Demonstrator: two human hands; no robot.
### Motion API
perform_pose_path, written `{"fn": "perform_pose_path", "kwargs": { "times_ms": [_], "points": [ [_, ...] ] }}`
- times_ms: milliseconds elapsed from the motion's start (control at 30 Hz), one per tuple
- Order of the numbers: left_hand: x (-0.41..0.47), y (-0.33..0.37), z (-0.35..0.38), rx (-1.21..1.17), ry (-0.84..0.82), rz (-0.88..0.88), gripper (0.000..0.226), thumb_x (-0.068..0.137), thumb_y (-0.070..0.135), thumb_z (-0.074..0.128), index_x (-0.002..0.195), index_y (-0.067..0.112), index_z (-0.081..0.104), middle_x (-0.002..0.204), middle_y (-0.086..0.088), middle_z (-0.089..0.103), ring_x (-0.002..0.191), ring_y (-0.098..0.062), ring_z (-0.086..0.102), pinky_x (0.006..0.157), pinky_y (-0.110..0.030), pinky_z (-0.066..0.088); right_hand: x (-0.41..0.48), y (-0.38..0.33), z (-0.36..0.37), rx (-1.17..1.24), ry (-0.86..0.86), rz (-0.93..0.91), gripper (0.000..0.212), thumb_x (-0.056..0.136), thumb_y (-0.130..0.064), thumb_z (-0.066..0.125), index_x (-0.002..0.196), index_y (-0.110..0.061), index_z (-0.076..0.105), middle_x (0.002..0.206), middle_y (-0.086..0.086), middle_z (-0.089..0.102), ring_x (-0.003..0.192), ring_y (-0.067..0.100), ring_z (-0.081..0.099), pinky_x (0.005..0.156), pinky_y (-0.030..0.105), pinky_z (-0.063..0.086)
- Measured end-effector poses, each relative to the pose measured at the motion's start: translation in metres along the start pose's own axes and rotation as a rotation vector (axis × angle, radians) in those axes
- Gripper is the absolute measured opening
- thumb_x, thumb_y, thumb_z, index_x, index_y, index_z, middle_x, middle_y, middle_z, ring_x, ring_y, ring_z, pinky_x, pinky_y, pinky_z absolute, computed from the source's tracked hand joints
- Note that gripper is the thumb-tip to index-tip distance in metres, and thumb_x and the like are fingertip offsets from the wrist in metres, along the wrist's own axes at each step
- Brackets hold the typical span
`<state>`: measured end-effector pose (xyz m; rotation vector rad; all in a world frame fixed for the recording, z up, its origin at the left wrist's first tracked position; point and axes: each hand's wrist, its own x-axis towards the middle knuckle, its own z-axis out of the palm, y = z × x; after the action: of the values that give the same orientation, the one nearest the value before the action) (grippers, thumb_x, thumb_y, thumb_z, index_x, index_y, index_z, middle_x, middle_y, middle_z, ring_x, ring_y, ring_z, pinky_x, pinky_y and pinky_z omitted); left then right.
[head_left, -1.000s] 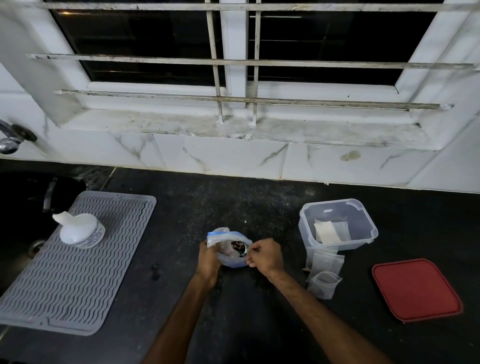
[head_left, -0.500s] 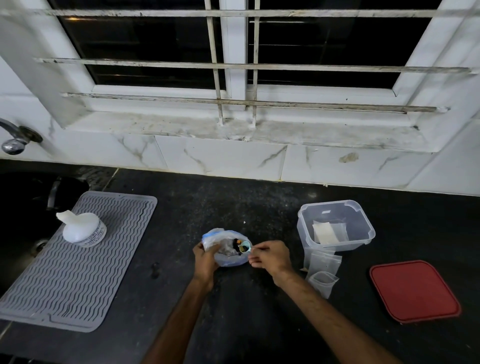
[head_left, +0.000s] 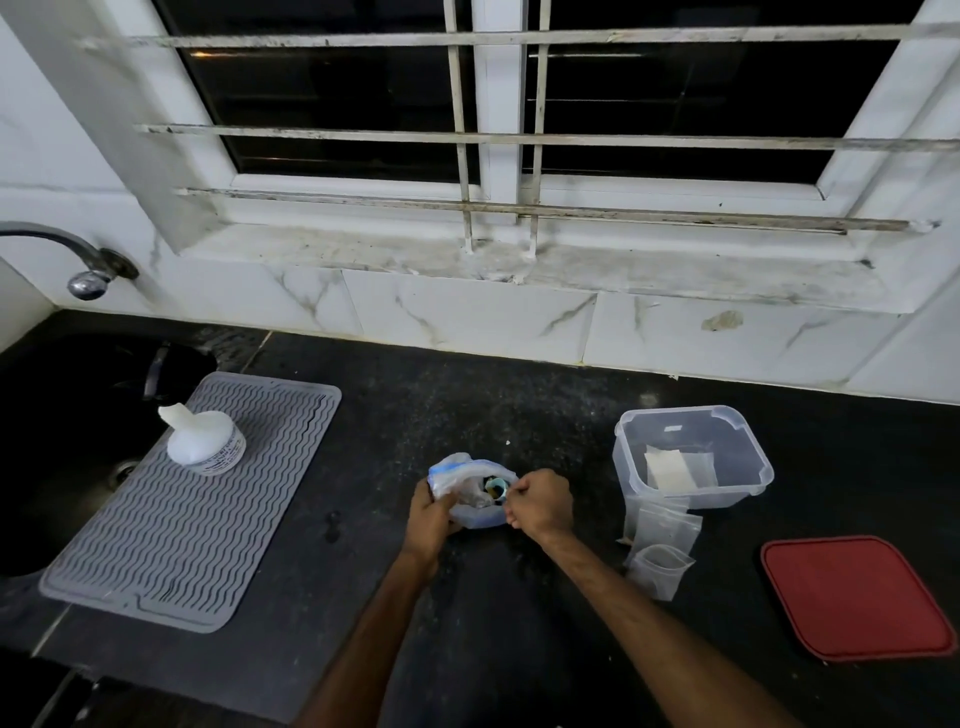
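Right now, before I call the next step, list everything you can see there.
zip bag: one, clear with blue seal, mid-counter, between both hands
container: one, clear, lidless, right of the bag
packet: one seen, whitish, inside the container
small bags: two, clear, in front of the container
lid: one, red, far right
mat: one, grey, left, beside the sink
bottle: one, white, on the mat
tap: one, metal, above the sink
sink: one, dark, far left
counter: one, black, below the window
left hand: one, grips the bag's left side
right hand: one, pinches the bag's right rim
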<state>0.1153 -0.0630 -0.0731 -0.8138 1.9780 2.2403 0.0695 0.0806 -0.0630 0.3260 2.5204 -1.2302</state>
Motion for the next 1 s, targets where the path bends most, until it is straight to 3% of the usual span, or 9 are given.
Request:
{"fn": "perform_pose_path", "kwargs": {
  "times_ms": [100, 200, 267, 367, 467, 567, 667, 867, 1000],
  "points": [
    [-0.004, 0.004, -0.004, 0.027, 0.001, 0.032, 0.028, 0.093, -0.004, 0.048, 0.115, 0.006, 0.063, 0.092, -0.007, 0.073, 0.081, -0.016, 0.071, 0.069, -0.031, 0.058, -0.006, -0.005, 0.0, -0.013, -0.024, -0.009, 0.019, 0.083, -0.011, 0.064, 0.066, -0.012, 0.071, 0.063, 0.006, 0.072, 0.059, 0.019, 0.071, 0.066, 0.037, 0.062],
    [-0.006, 0.008, -0.011, 0.019, -0.011, 0.085, 0.029, 0.088, 0.007, 0.059, 0.118, 0.005, 0.062, 0.103, -0.02, 0.071, 0.093, -0.03, 0.07, 0.08, -0.042, 0.058, -0.023, -0.01, -0.012, 0.217, -0.122, 0.094, 0.013, 0.087, -0.001, 0.063, 0.078, -0.004, 0.071, 0.069, 0.014, 0.072, 0.06, 0.02, 0.07, 0.061, 0.031, 0.061],
    [-0.008, 0.007, -0.017, 0.023, -0.022, 0.083, 0.032, 0.089, 0.007, 0.065, 0.12, 0.009, 0.057, 0.108, -0.019, 0.069, 0.096, -0.028, 0.07, 0.079, -0.037, 0.06, -0.03, -0.005, -0.02, 0.377, -0.209, 0.188, 0.006, 0.088, -0.001, 0.064, 0.09, 0.002, 0.069, 0.077, 0.017, 0.072, 0.065, 0.02, 0.07, 0.059, 0.027, 0.06],
    [-0.014, 0.001, -0.023, 0.005, -0.002, 0.05, 0.06, 0.086, 0.012, 0.072, 0.136, 0.011, 0.038, 0.12, -0.014, 0.062, 0.105, -0.025, 0.067, 0.077, -0.028, 0.06, -0.039, 0.002, -0.039, 0.553, -0.301, 0.288, 0.013, 0.089, -0.004, 0.066, 0.098, 0.005, 0.068, 0.086, 0.019, 0.073, 0.072, 0.021, 0.071, 0.062, 0.026, 0.06],
    [-0.023, -0.002, -0.024, 0.019, 0.006, 0.043, 0.059, 0.088, 0.018, 0.07, 0.136, 0.014, 0.037, 0.121, -0.01, 0.061, 0.107, -0.022, 0.066, 0.08, -0.026, 0.059, -0.048, 0.008, -0.06, 0.648, -0.343, 0.311, 0.014, 0.089, -0.004, 0.066, 0.1, 0.004, 0.068, 0.09, 0.02, 0.073, 0.075, 0.02, 0.071, 0.065, 0.025, 0.06],
    [-0.026, -0.005, -0.024, 0.075, 0.043, 0.079, 0.06, 0.084, 0.028, 0.074, 0.133, 0.013, 0.043, 0.124, -0.014, 0.062, 0.109, -0.026, 0.065, 0.089, -0.04, 0.057, -0.051, 0.015, -0.071, 0.633, -0.346, 0.289, 0.016, 0.089, -0.006, 0.067, 0.101, 0.004, 0.068, 0.089, 0.019, 0.074, 0.074, 0.02, 0.073, 0.064, 0.026, 0.06],
    [-0.023, -0.005, -0.018, 0.11, 0.067, 0.057, 0.067, 0.084, 0.024, 0.074, 0.139, 0.015, 0.037, 0.126, -0.011, 0.06, 0.108, -0.027, 0.065, 0.085, -0.05, 0.058, -0.051, 0.013, -0.067, 0.516, -0.32, 0.237, 0.016, 0.09, -0.008, 0.065, 0.101, 0.004, 0.068, 0.085, 0.018, 0.075, 0.073, 0.019, 0.073, 0.062, 0.025, 0.059],
    [-0.027, -0.004, -0.001, 0.145, 0.096, 0.111, 0.058, 0.087, 0.012, 0.07, 0.134, 0.01, 0.037, 0.124, -0.017, 0.06, 0.102, -0.026, 0.066, 0.086, -0.044, 0.057, -0.056, -0.004, -0.047, 0.427, -0.291, 0.149, 0.016, 0.091, -0.01, 0.063, 0.1, 0.002, 0.069, 0.082, 0.017, 0.075, 0.074, 0.022, 0.073, 0.065, 0.027, 0.06],
    [-0.032, -0.002, -0.008, 0.212, 0.043, 0.12, 0.104, 0.064, 0.05, 0.084, 0.144, 0.018, 0.025, 0.136, -0.01, 0.05, 0.118, -0.021, 0.059, 0.1, -0.046, 0.051, -0.065, 0.001, -0.058, 0.493, -0.371, 0.161, 0.018, 0.091, -0.016, 0.065, 0.104, -0.004, 0.069, 0.084, 0.012, 0.076, 0.075, 0.018, 0.072, 0.071, 0.029, 0.06]
  ]
}}
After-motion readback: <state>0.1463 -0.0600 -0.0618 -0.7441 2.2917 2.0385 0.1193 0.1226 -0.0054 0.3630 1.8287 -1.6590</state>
